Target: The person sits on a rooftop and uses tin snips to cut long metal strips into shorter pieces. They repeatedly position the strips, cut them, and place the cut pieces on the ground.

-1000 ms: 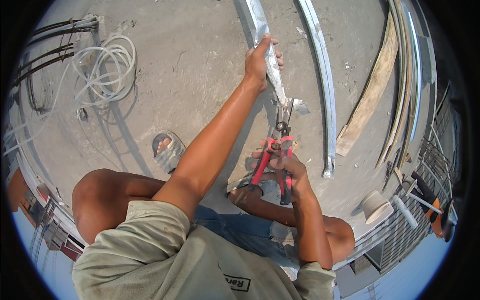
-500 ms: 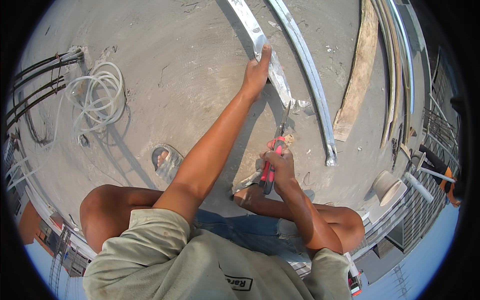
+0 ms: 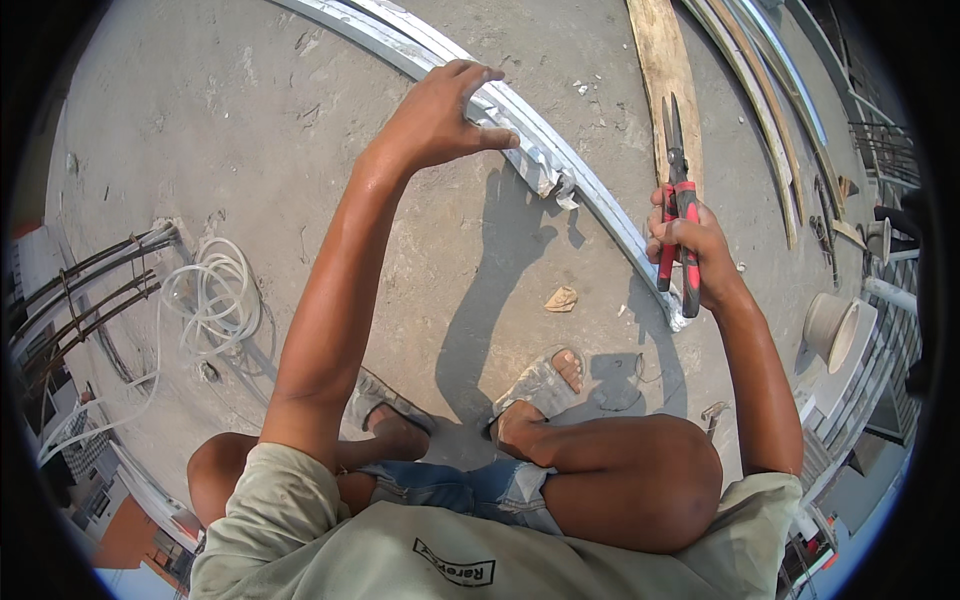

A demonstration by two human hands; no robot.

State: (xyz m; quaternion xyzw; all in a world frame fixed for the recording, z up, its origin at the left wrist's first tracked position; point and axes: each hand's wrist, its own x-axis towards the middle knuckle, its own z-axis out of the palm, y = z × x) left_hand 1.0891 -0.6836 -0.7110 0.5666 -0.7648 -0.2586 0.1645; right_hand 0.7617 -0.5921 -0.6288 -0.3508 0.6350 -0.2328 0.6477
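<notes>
My right hand (image 3: 712, 252) grips a pair of tin snips (image 3: 686, 208) with red and black handles. Their narrow blades point away from me, slightly parted, over a wooden plank. My left hand (image 3: 415, 125) is open, thumb and fingers spread around a silver metal channel (image 3: 532, 165) near its crumpled, torn end; whether it touches the metal I cannot tell. Alongside lies a longer silver metal channel (image 3: 608, 205), whose bent near end reaches below my right hand.
The wooden plank (image 3: 655, 60) lies at the far right, with several long strips (image 3: 755, 110) beyond it. A pale bucket (image 3: 832, 330) stands at right. Coiled clear hose (image 3: 215, 300) and steel rods (image 3: 95, 290) are at left. A small tan scrap (image 3: 562, 299) lies before my feet.
My left hand has opened from its grip on the metal channel, which now lies against the longer one. My right hand has drawn the snips off its end, up and to the right.
</notes>
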